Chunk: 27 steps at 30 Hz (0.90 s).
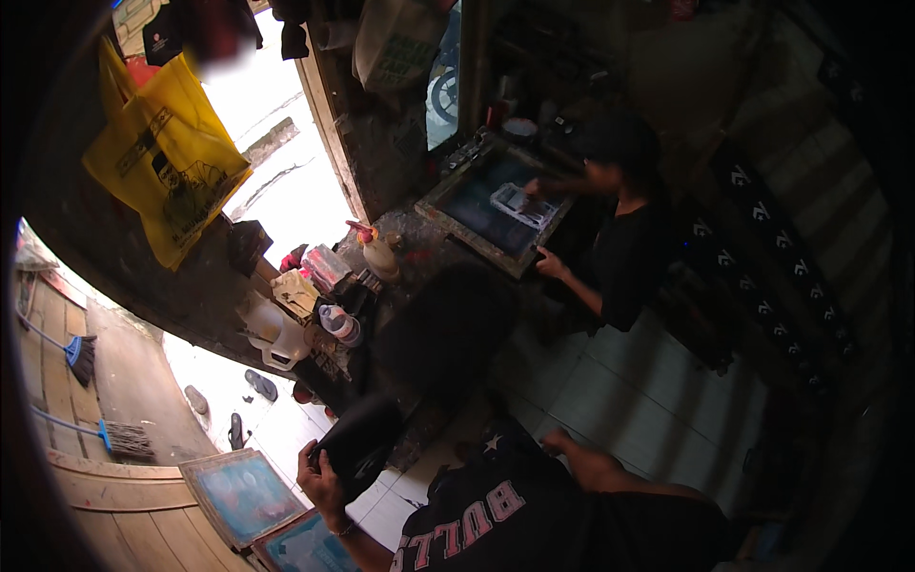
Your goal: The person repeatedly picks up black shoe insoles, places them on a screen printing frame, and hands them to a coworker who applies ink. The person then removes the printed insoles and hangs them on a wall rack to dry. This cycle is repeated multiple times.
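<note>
At the lower left, my left hand (326, 481) has its fingers wrapped round the edge of a black piece of fabric (364, 443). The fabric hangs smooth and curved; its exact kind is too dark to make out. My right forearm comes out of a black sleeve, and my right hand (558, 441) sits in front of my body beside a dark cloth with a pale star (492, 442). Its fingers are lost in shadow. Ahead of both hands is a large dark rounded shape (446, 329) that I cannot identify.
A co-worker (624, 238) in black leans over a framed printing screen (477, 224) with a white patch. Bottles, a white jug (276, 334) and a yellow bag (167, 162) are at left. Framed screens (241, 496), brooms (124, 439) and sandals (259, 384) lie lower. Black printed strips (762, 276) are at right.
</note>
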Available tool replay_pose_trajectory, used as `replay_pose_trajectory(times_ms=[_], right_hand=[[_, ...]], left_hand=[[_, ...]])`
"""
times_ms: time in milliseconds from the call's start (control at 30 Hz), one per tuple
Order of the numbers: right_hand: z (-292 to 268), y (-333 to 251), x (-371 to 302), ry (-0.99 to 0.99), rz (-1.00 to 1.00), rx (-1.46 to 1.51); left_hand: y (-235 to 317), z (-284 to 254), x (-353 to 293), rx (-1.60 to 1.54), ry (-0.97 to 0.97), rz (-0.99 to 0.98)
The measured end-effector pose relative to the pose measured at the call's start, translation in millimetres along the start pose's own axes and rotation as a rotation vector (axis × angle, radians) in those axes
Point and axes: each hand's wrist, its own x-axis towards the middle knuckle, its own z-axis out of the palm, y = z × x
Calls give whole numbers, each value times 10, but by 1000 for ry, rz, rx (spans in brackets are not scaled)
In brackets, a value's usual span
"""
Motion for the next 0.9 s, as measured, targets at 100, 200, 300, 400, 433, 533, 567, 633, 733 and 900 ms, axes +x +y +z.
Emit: replay_pose_trajectory(times_ms=[100,200,300,400,433,533,567,633,733,900], right_hand=[[45,-517,97,44,-348,-259],[64,-1170,147,-6,-360,136],[100,-1699,109,-21,-459,243],[132,-1941,97,-29,-459,247],[148,-1946,107,-52,-467,225],[185,-1781,170,-88,-393,104],[194,-1681,186,-101,-364,45],[194,-1453,199,-92,-287,-23],[99,-1106,170,5,-145,64],[-225,-681,80,-4,-61,197]], left_hand=[[-51,-58,-34,32,47,-1],[-104,-105,-45,-17,75,-22],[-143,-137,-42,-53,75,-41],[-182,-151,-41,-76,67,-39],[-199,-151,-40,-80,68,-24],[-255,-151,-25,-122,80,-10],[-273,-153,-16,-174,77,-12],[-302,-156,-4,-125,88,-28],[-310,-150,6,-138,67,-54],[-228,-35,22,-84,27,-37]])
